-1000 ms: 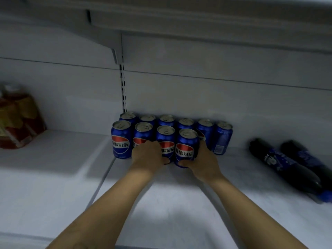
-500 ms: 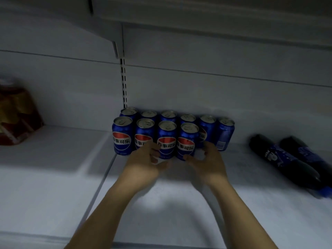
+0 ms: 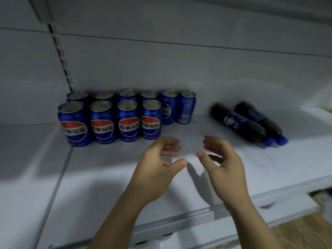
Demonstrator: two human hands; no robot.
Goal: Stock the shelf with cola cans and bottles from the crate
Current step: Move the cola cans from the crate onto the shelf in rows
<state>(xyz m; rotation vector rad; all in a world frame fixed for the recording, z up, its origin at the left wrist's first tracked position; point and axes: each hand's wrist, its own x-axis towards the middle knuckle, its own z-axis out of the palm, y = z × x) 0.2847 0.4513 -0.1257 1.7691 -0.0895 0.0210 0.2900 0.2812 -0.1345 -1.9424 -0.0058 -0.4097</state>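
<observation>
pepsi cans are filling two rows, front one unfinished, bottles lying flat, left hand and right hand hovering empty, loose-fingered.

The first can, second can, third can and fourth can of the front row, counted from the left, each carry the red, white and blue Pepsi globe with white Chinese characters across its middle band: 百事可乐 reads clearly on the third and fourth, softer with blur on the first two. Behind, the fifth back-row can shows only a slice of the same globe, its lettering hidden. The sixth back-row can is turned to a panel of small white print, too fine to read. The two lying cola bottles bear dark blue labels with white marks, blurred beyond reading
</observation>
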